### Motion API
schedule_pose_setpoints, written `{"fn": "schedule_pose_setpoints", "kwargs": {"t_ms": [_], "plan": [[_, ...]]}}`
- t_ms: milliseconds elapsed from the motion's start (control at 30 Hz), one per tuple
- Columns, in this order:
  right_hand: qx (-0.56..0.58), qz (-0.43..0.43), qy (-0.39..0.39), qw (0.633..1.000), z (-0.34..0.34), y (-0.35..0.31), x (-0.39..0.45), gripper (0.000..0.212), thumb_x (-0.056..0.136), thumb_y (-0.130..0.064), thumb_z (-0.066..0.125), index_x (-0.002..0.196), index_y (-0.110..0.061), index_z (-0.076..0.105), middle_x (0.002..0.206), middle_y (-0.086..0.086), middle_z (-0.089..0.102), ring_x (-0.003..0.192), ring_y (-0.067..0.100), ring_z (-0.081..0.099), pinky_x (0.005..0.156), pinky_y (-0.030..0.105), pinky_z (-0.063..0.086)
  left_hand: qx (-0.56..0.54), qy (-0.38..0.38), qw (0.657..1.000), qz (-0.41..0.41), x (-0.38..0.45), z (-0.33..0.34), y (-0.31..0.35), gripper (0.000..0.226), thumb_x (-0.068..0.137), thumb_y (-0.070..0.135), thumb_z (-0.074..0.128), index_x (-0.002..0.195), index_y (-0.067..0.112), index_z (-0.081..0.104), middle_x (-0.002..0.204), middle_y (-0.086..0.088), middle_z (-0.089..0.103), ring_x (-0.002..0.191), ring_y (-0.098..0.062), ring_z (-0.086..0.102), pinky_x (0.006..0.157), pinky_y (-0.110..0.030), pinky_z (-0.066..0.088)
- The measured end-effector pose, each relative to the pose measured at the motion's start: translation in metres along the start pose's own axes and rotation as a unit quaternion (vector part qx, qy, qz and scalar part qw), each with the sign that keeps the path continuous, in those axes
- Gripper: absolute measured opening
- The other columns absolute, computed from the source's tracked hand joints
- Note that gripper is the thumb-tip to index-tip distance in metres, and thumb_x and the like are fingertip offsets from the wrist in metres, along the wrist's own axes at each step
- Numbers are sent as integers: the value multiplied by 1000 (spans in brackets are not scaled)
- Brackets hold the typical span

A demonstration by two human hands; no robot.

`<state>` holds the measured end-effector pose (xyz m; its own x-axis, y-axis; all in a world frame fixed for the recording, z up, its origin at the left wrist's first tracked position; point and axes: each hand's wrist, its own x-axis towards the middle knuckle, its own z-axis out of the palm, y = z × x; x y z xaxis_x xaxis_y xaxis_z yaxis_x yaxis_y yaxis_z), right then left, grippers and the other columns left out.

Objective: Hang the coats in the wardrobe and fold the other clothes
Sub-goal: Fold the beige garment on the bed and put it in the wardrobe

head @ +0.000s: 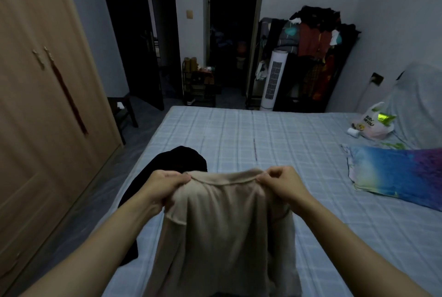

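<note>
**Holding a beige top up by its shoulders over the bed**

Gripping at either end of the neckline, both hands hold a beige top [222,225] above the bed [239,138]. The left hand [165,186] is closed around the garment's left shoulder, fingers curled under the fabric and thumb pressed on top near the collar seam. The right hand [282,184] is pinched shut on the other shoulder, knuckles bent, with cloth bunched under the fingers. Between the two hands the neckline stretches in a shallow curve, and the body of the top hangs down toward the camera, its lower edge running out of view at the bottom.

Just behind the left hand, a black garment [184,160] lies crumpled on the near left edge of the bed, partly hidden by the left forearm and the beige fabric. The wardrobe [47,105] stands to the left with its doors shut. Far to the right on the checked sheet rest a colourful pillow [394,174] and, beyond it, a plastic bag [370,124].
</note>
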<state>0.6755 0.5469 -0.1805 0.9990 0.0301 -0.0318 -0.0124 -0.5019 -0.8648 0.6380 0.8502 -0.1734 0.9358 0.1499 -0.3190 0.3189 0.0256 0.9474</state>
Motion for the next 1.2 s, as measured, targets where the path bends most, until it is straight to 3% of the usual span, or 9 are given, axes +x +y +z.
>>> {"fn": "schedule_pose_setpoints", "kwargs": {"t_ms": [167,333,467,600,767,833,1000,1067,1200], "plan": [[41,-23,102,994,29,-50,4,25,80,-31,71,66,-11,69,61,4,68,62,18,65,60,37,52,27,123,986,112,-8,42,33,9,85,9,74,78,4,71,72,-13,69,65,-21,61,50,-23,49],[186,-97,35,977,53,-72,-50,16,94,-18,63,83,-11,73,77,8,73,75,17,70,68,38,56,99,1,964,246,-52,77,18,9,82,23,73,88,19,69,81,-2,74,75,-16,72,70,-37,60],[195,-114,-22,974,47,-68,-61,13,87,-27,73,96,-17,73,89,7,74,86,21,72,78,43,60,121,-68,959,247,-62,77,11,40,83,-2,59,110,25,69,102,1,75,99,-13,71,89,-42,58],[178,-107,-3,978,40,-60,-56,14,89,-3,65,96,-13,72,89,7,74,87,20,72,80,45,59,116,-157,948,252,-75,76,19,48,87,-11,54,119,23,68,115,3,72,111,-6,66,97,-29,54],[159,-90,22,983,31,-51,-52,17,93,-4,59,90,-13,73,85,8,73,85,26,70,78,50,58,210,-11,925,317,-64,54,23,14,83,11,75,91,23,74,85,8,73,78,-5,70,68,-30,58],[164,-94,10,982,27,-53,-52,16,94,-5,58,91,-11,72,86,10,72,87,29,69,78,47,57,228,1,924,305,-57,44,24,27,79,20,82,100,28,68,91,10,70,77,-6,67,62,-24,53],[173,-153,-57,971,16,-64,-57,15,97,-6,55,98,-10,70,90,10,71,88,26,68,75,32,56,317,-57,897,303,-46,40,24,82,67,22,87,138,29,47,127,15,56,119,-1,54,93,-16,49],[163,-171,-74,969,13,-69,-59,15,98,-7,55,97,-12,70,88,6,71,83,20,67,72,28,55,287,-96,897,322,-47,44,27,65,68,11,82,127,24,56,113,13,64,108,-3,62,90,-21,53],[159,-190,-81,965,3,-72,-61,14,99,-10,55,100,-12,69,92,6,70,88,23,67,74,32,55,236,-109,901,346,-57,50,38,24,77,6,80,95,17,67,79,2,66,62,-7,61,53,-19,47]]}}
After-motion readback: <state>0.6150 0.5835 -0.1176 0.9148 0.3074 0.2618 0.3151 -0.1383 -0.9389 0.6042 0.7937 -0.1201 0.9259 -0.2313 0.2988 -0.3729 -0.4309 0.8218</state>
